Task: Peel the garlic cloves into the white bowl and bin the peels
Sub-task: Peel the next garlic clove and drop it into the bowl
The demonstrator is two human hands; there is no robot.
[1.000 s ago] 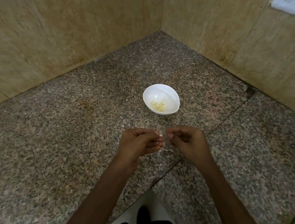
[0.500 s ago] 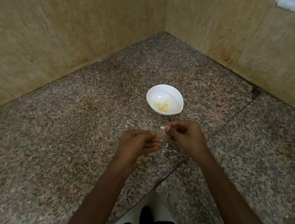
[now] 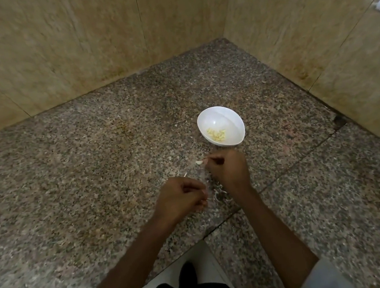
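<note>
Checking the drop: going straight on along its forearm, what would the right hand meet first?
Likely the near rim of the white oval bowl; the right hand, pinching a pale garlic clove, is just short of it. Height unclear.

walls: beige stone tiles (image 3: 102,46) | counter: speckled granite (image 3: 66,175) | corner, stained joints

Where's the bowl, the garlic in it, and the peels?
bowl (image 3: 229,119): head view, bare inner wall.
garlic (image 3: 217,135): head view, middle of the heap.
peels (image 3: 218,192): head view, middle of the pile.
</note>
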